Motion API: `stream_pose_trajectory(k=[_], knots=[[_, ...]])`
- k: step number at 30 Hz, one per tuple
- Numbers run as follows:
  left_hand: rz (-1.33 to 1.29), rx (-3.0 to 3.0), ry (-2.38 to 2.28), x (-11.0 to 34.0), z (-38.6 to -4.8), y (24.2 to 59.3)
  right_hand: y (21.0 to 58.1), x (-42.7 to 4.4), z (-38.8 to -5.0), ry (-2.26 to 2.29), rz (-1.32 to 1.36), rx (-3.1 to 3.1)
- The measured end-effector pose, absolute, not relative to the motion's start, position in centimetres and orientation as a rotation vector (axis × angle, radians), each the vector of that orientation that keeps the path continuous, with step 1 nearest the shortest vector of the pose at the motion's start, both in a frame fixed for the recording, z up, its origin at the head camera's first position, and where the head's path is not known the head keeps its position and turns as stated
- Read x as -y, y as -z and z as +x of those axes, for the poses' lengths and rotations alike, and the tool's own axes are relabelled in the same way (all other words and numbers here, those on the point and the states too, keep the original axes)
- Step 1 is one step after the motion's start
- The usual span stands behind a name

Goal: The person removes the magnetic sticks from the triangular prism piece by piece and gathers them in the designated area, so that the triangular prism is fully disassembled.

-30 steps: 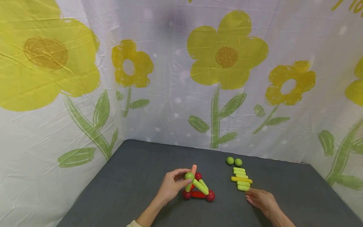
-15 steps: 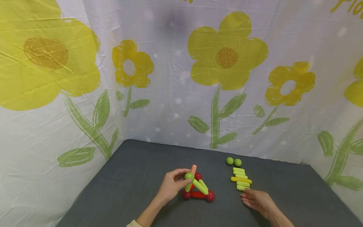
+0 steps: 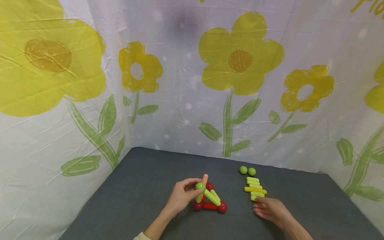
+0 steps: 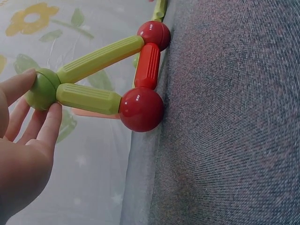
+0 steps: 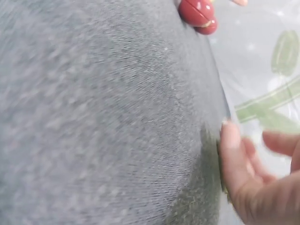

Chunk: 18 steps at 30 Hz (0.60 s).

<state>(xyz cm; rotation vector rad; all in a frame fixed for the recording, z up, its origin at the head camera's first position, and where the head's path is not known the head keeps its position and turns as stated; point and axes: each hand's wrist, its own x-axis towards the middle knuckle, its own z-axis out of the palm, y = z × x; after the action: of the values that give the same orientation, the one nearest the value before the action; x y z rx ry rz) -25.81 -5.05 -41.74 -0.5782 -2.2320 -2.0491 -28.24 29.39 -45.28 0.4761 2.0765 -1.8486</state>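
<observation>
My left hand [image 3: 181, 196] pinches a green ball [image 3: 200, 187], also seen in the left wrist view, at the top of a frame of building rods and balls. Light green rods [image 3: 212, 198] slope down from it to red balls [image 3: 222, 207] on the table, and a red rod [image 3: 209, 205] joins two of these. An orange-pink rod [image 3: 205, 178] leans at the back. My right hand [image 3: 271, 210], fingers loosely bent, is at the nearest light green rod [image 3: 253, 198] of a row, partly covering it. The right wrist view is blurred and shows no rod clearly between thumb and fingers.
Several light green rods [image 3: 255, 183] lie in a row on the dark grey table [image 3: 150, 176], with a longer yellow rod [image 3: 255, 190] across it. Two loose green balls [image 3: 247, 171] sit beyond the row. A flower-printed cloth [image 3: 180, 116] hangs behind the table.
My right hand has slid slightly left along the nearest green rod, covering more of its front. My left hand and the frame it holds have stayed still.
</observation>
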Motion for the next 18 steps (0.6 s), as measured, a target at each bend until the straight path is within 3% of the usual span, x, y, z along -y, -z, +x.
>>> stream_pose_trajectory(k=[7,18], knots=[[-0.564,2.226,2.055,5.0,-27.2,43.9,44.6,-28.2,-28.5,1.817,0.093,-1.973],[-0.577,2.204,2.082,5.0,-27.2,43.8,44.3,-23.7,-30.1,1.923,-0.071,-1.871]])
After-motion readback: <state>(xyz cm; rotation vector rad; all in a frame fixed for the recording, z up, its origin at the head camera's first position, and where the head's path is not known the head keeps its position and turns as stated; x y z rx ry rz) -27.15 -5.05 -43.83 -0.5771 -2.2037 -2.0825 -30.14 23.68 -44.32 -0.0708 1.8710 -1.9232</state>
